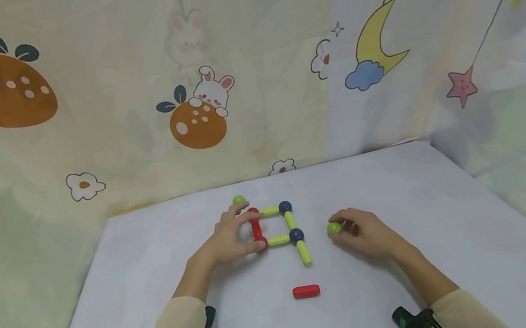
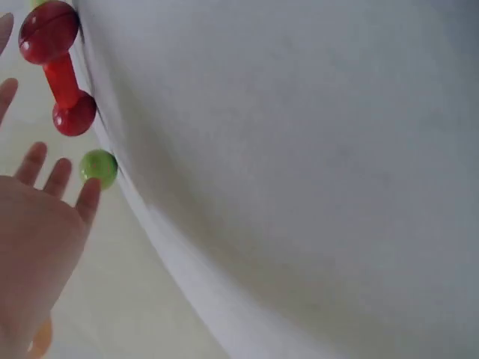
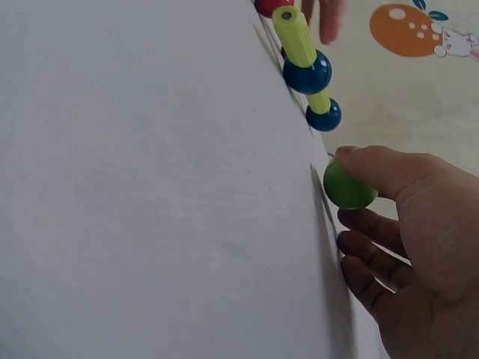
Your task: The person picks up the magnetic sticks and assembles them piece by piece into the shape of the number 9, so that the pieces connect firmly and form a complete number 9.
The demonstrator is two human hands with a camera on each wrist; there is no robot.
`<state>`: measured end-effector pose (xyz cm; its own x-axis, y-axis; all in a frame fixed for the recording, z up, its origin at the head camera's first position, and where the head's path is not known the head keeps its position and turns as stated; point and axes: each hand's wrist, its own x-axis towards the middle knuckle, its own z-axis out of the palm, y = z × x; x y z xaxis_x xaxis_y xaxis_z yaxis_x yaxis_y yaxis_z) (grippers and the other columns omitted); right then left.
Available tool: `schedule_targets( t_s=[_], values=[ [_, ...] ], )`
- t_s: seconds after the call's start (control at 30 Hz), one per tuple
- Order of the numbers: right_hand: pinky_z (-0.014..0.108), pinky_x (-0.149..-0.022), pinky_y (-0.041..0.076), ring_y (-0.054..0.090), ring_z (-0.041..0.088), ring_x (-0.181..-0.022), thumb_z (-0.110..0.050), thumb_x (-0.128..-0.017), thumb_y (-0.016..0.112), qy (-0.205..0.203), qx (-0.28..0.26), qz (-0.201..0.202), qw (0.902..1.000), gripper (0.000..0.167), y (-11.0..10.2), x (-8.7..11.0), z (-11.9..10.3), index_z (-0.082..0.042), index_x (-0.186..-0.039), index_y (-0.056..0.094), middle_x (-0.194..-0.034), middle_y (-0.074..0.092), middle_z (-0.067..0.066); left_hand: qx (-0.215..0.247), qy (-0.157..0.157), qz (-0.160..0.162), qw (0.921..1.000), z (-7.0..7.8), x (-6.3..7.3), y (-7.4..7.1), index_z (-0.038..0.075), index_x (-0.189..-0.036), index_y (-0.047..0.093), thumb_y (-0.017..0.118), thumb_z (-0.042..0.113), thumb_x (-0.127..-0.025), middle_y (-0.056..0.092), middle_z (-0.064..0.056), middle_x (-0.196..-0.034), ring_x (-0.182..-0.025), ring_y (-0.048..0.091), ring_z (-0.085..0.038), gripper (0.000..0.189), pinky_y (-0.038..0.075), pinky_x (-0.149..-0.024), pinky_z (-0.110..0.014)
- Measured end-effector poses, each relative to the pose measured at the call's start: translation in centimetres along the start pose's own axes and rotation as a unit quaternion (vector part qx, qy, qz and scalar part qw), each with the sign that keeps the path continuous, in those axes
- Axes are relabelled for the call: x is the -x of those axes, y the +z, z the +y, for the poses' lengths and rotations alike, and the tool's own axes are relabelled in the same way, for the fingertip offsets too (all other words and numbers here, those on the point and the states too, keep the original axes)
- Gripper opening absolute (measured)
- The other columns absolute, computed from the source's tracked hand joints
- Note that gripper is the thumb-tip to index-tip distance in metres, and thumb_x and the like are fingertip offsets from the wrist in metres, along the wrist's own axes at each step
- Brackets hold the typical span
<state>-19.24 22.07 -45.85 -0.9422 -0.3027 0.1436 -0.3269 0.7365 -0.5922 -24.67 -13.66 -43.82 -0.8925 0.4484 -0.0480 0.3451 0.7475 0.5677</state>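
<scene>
A square frame of rods and balls lies on the white table. Its left side is a red rod (image 1: 256, 228) joining a far red ball (image 1: 252, 210) and a near red ball (image 1: 262, 243). Yellow-green rods (image 1: 278, 240) link these to two dark blue balls (image 1: 296, 235); one more such rod (image 1: 304, 254) sticks out toward the front. My left hand (image 1: 228, 238) spans the red side, fingers spread, thumb at the near red ball. Right of the frame, my right hand (image 1: 367, 233) pinches a green ball (image 3: 350, 184) between thumb and fingertips.
Another green ball (image 1: 238, 199) sits beyond my left fingers. A loose red rod (image 1: 306, 292) lies in front of the frame. Patterned cloth (image 1: 254, 103) hangs behind the table. A black device (image 1: 411, 320) is on my right wrist.
</scene>
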Motion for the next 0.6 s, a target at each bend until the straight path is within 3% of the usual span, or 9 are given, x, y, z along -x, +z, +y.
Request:
schedule_targets(
  t_s=[0.2,0.4,0.6],
  values=[
    [0.035,-0.086,0.055,0.06,0.012,-0.099,-0.026,-0.092,0.077,-0.005,-0.003,-0.002,1.0,0.032,0.3,0.3,-0.6,-0.018,-0.122,0.068,-0.108,0.066,-0.009,-0.047,0.055,-0.012,0.9973,2.0,-0.2,0.5,0.038,-0.139,0.06,0.085,0.04,-0.08,0.025,-0.002,-0.167,-0.151,0.023,-0.032,0.064,0.032,-0.112,-0.065],
    [0.035,-0.088,0.055,0.059,0.01,-0.099,-0.031,-0.093,0.075,0.014,-0.014,-0.031,0.9993,0.029,0.9,0.3,-1.4,-0.024,-0.12,0.068,-0.103,0.065,-0.014,-0.063,0.074,-0.044,0.9943,3.9,-0.4,1.3,0.04,-0.133,0.065,0.083,0.036,-0.08,0.026,-0.002,-0.168,-0.153,0.02,-0.031,0.056,0.028,-0.115,-0.061],
    [0.035,-0.087,0.055,0.059,0.009,-0.097,-0.034,-0.092,0.076,0.018,-0.011,-0.036,0.9991,0.028,1.0,0.8,-1.9,-0.026,-0.118,0.069,-0.1,0.065,-0.015,-0.085,0.086,-0.051,0.9914,4.8,-0.9,2.1,0.045,-0.131,0.066,0.082,0.032,-0.081,0.026,0.001,-0.167,-0.15,0.024,-0.03,0.053,0.027,-0.114,-0.059]
  ],
)
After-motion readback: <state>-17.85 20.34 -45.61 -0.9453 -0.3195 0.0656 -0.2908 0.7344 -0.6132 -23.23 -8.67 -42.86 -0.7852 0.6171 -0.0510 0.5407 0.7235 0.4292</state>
